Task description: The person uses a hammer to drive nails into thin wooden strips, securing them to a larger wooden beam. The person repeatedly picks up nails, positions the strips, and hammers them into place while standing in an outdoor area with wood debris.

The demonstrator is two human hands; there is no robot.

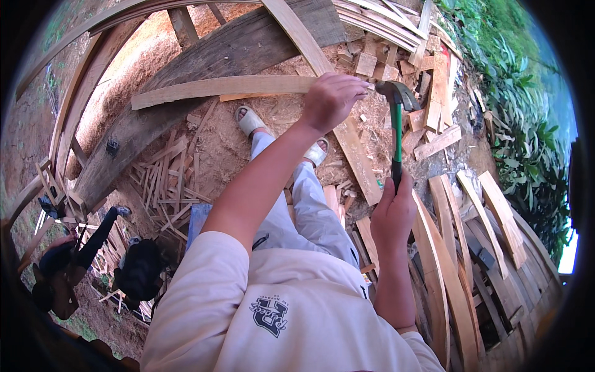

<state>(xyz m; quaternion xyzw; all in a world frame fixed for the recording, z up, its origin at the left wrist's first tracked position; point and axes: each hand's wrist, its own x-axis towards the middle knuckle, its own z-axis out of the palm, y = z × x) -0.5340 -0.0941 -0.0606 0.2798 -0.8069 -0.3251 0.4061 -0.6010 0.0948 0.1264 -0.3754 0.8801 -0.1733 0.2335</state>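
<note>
My right hand [395,208] is wrapped round the dark grip of a claw hammer [397,130] with a green shaft. The hammer's dark metal head points left, close to the fingertips of my left hand [331,102]. That hand is closed, its fingers pressed together at the right end of a long pale plank [223,88]. A small pale bit shows at its fingertips, too small to name. Whether the fingers also grip the plank is hidden. Beneath lies a wide, weathered grey board [229,56], and a second plank [304,40] slants across it.
Wood offcuts [367,64] and sawdust cover the ground ahead. Thin scrap strips [170,170] lie heaped at left. Long boards [455,266] are stacked at right, below green plants [527,118]. Another person [68,260] is at the lower left, beside a black object [141,270].
</note>
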